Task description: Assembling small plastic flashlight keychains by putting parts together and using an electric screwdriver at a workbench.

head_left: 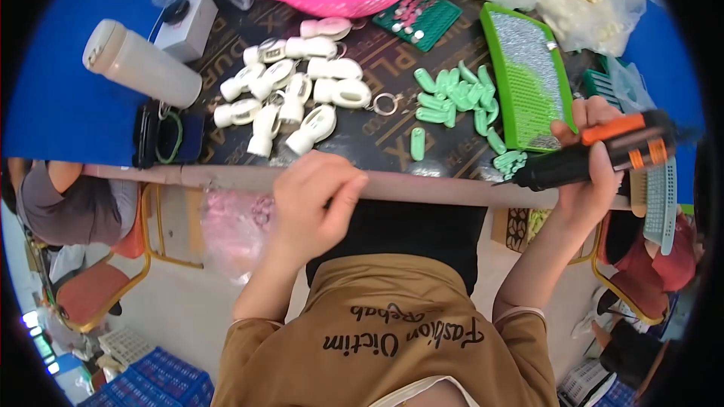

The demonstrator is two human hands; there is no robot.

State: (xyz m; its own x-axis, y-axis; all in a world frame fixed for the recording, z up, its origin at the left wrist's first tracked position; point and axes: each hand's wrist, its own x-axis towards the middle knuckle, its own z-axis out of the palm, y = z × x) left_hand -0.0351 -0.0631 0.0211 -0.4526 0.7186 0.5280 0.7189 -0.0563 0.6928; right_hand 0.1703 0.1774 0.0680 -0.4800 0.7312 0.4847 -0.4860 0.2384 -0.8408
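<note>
My right hand grips a black and orange electric screwdriver, its tip pointing left over the table's near edge. Close to the tip lies a small heap of light green plastic pieces. My left hand is closed at the table edge, fingers curled in; whatever it may hold is hidden. Beyond it several white plastic keychain bodies with metal rings lie in a loose group. To their right is a pile of longer green plastic pieces. A green tray of small silvery screws stands beside that pile.
A pink basket full of white parts stands at the back, next to a dark green pegged tray. A white bottle, a white box and a phone are at left. Other people sit on both sides.
</note>
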